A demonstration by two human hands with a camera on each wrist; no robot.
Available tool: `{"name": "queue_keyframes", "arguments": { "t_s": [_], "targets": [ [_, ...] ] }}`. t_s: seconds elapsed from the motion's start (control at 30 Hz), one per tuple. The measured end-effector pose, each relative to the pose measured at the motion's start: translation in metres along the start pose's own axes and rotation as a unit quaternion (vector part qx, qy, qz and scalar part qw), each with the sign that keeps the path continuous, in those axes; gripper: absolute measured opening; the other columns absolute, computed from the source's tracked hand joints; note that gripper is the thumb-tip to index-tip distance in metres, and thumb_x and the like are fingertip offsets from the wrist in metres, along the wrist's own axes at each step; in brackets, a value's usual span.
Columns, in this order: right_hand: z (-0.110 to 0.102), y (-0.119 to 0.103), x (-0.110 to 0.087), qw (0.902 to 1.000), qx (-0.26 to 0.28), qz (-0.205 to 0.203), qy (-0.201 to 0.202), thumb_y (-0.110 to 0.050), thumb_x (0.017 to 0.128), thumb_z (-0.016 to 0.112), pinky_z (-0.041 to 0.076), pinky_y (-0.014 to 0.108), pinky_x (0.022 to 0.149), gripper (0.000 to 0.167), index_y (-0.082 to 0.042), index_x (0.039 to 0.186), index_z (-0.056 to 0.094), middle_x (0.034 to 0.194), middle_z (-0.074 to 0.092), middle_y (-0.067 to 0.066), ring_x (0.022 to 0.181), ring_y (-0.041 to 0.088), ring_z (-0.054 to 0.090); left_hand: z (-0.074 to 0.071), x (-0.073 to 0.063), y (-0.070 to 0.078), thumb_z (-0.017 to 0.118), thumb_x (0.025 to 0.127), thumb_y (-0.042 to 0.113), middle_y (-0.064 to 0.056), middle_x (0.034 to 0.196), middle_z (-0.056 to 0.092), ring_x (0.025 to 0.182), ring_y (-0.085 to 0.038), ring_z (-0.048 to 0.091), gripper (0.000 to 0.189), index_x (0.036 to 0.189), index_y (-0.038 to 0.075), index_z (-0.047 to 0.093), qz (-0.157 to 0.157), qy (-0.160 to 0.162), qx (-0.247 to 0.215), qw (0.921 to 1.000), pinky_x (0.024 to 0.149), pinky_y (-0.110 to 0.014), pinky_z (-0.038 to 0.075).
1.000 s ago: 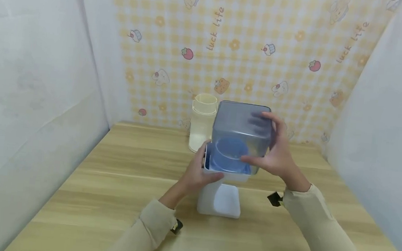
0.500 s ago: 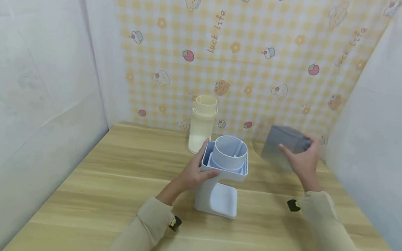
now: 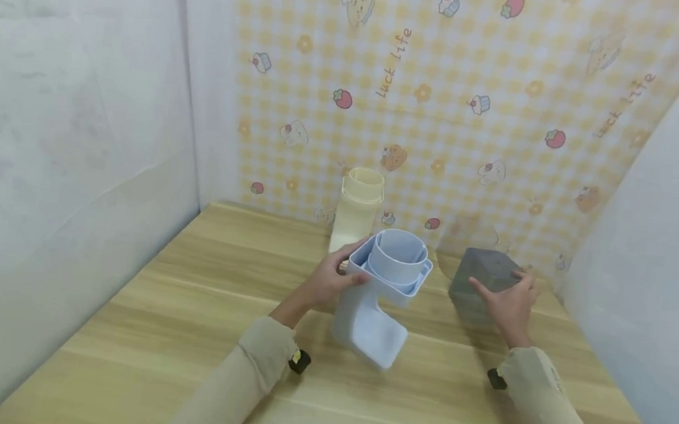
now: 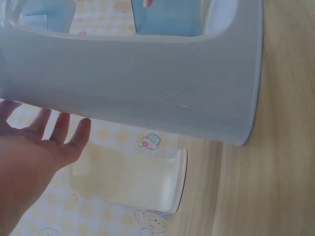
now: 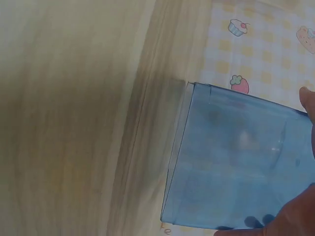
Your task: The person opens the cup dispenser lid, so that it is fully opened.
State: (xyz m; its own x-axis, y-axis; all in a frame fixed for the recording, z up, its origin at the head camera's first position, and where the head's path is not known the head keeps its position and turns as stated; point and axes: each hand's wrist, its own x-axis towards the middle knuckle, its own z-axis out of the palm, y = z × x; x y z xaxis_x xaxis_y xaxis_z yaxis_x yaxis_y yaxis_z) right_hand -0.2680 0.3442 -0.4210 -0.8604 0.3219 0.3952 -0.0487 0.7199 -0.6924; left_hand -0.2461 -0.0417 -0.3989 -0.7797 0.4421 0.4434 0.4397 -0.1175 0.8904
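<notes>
My left hand (image 3: 329,280) grips the upper tray of a pale blue dispenser stand (image 3: 378,336), thumb over the near rim and fingers along its left side. A round collar rises from that tray, and a flat foot juts out below. In the left wrist view, the fingertips lie against the smooth back of the stand (image 4: 128,83). Off to the right, my right hand (image 3: 513,305) holds a translucent blue-grey square container (image 3: 482,278) between thumb and fingers. The right wrist view shows the container (image 5: 236,157) close over the wood, its far side hidden.
Behind the blue stand is a similar cream one (image 3: 354,216), also with a round collar. A faint clear container (image 3: 450,245) stands at the back, left of the blue-grey one. A patterned cloth (image 3: 443,133) hangs behind the wooden table (image 3: 199,294), with white sheets at both sides.
My right hand has lifted the blue-grey container off the stand, carried it right and lowered it towards the table. The collar is uncovered. My left hand stays on the stand, which has turned and tilted slightly.
</notes>
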Motion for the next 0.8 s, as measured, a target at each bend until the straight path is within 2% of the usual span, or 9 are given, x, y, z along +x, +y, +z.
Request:
{"name": "queue_keyframes", "arguments": {
  "t_s": [0.17, 0.23, 0.3, 0.37, 0.47, 0.57, 0.67, 0.73, 0.8],
  "targets": [
    [-0.014, 0.003, -0.005, 0.9993, -0.02, 0.022, -0.024, -0.048, 0.088, 0.072, 0.035, 0.069, 0.098, 0.095, 0.009, 0.146, 0.025, 0.142, 0.023, 0.04, 0.129, 0.054, 0.025, 0.011, 0.017, -0.005, 0.065, 0.074, 0.066, -0.016, 0.145, 0.046, 0.12, -0.032, 0.052, 0.097, 0.151, 0.012, 0.042, 0.006, 0.044, 0.045, 0.998, 0.087, -0.042, 0.055],
    [-0.022, 0.007, -0.007, 0.9986, -0.031, 0.027, -0.034, -0.047, 0.091, 0.068, 0.034, 0.07, 0.098, 0.09, 0.009, 0.148, 0.026, 0.144, 0.023, 0.042, 0.13, 0.057, 0.025, 0.019, 0.022, -0.008, 0.064, 0.077, 0.066, -0.015, 0.141, 0.048, 0.116, -0.031, 0.054, 0.093, 0.15, 0.012, 0.044, 0.009, 0.072, 0.065, 0.9952, 0.084, -0.039, 0.055],
    [-0.029, 0.009, -0.008, 0.998, -0.041, 0.019, -0.045, -0.047, 0.094, 0.064, 0.032, 0.072, 0.099, 0.086, 0.009, 0.148, 0.028, 0.145, 0.025, 0.043, 0.131, 0.059, 0.026, 0.027, 0.025, -0.01, 0.065, 0.081, 0.062, -0.016, 0.136, 0.051, 0.109, -0.032, 0.056, 0.086, 0.147, 0.01, 0.046, 0.018, 0.114, 0.088, 0.9895, 0.08, -0.036, 0.055],
    [-0.033, 0.009, -0.008, 0.9974, -0.047, 0.0, -0.054, -0.047, 0.095, 0.063, 0.03, 0.072, 0.1, 0.084, 0.01, 0.147, 0.029, 0.145, 0.028, 0.043, 0.13, 0.06, 0.028, 0.033, 0.027, -0.011, 0.069, 0.084, 0.054, -0.015, 0.131, 0.054, 0.104, -0.033, 0.058, 0.075, 0.142, 0.01, 0.05, 0.026, 0.174, 0.114, 0.9778, 0.076, -0.036, 0.054],
    [-0.036, 0.005, -0.012, 0.9967, -0.047, -0.008, -0.066, -0.045, 0.097, 0.061, 0.029, 0.073, 0.101, 0.081, 0.009, 0.148, 0.03, 0.146, 0.03, 0.042, 0.13, 0.061, 0.029, 0.038, 0.029, -0.01, 0.075, 0.085, 0.041, -0.012, 0.122, 0.058, 0.098, -0.033, 0.059, 0.057, 0.129, 0.011, 0.057, 0.036, 0.26, 0.148, 0.9536, 0.075, -0.039, 0.051],
    [-0.035, 0.0, -0.018, 0.9968, -0.042, 0.005, -0.068, -0.043, 0.098, 0.059, 0.029, 0.073, 0.101, 0.078, 0.008, 0.148, 0.029, 0.145, 0.03, 0.042, 0.13, 0.059, 0.028, 0.04, 0.031, -0.009, 0.078, 0.086, 0.03, -0.008, 0.118, 0.062, 0.097, -0.032, 0.061, 0.036, 0.114, 0.012, 0.066, 0.034, 0.315, 0.185, 0.9302, 0.078, -0.043, 0.05],
    [-0.034, -0.005, -0.024, 0.9972, -0.032, 0.02, -0.064, -0.039, 0.098, 0.059, 0.03, 0.072, 0.101, 0.074, 0.007, 0.149, 0.029, 0.145, 0.029, 0.042, 0.13, 0.058, 0.029, 0.042, 0.031, -0.009, 0.076, 0.088, 0.025, -0.005, 0.118, 0.065, 0.096, -0.03, 0.063, 0.024, 0.108, 0.012, 0.071, 0.021, 0.324, 0.222, 0.9195, 0.08, -0.043, 0.051],
    [-0.035, -0.006, -0.026, 0.997, -0.034, 0.018, -0.067, -0.036, 0.098, 0.059, 0.03, 0.073, 0.101, 0.073, 0.007, 0.149, 0.029, 0.145, 0.027, 0.043, 0.13, 0.058, 0.029, 0.045, 0.031, -0.007, 0.073, 0.088, 0.025, -0.004, 0.122, 0.065, 0.096, -0.029, 0.065, 0.03, 0.115, 0.013, 0.07, 0.013, 0.313, 0.247, 0.9167, 0.08, -0.043, 0.052],
    [-0.037, -0.007, -0.025, 0.9969, -0.037, 0.012, -0.069, -0.032, 0.098, 0.059, 0.029, 0.073, 0.102, 0.071, 0.007, 0.149, 0.029, 0.146, 0.026, 0.042, 0.131, 0.059, 0.028, 0.049, 0.03, -0.004, 0.071, 0.086, 0.03, -0.005, 0.126, 0.064, 0.098, -0.027, 0.066, 0.046, 0.129, 0.014, 0.063, 0.006, 0.289, 0.292, 0.9117, 0.08, -0.044, 0.053]
  ]
}}
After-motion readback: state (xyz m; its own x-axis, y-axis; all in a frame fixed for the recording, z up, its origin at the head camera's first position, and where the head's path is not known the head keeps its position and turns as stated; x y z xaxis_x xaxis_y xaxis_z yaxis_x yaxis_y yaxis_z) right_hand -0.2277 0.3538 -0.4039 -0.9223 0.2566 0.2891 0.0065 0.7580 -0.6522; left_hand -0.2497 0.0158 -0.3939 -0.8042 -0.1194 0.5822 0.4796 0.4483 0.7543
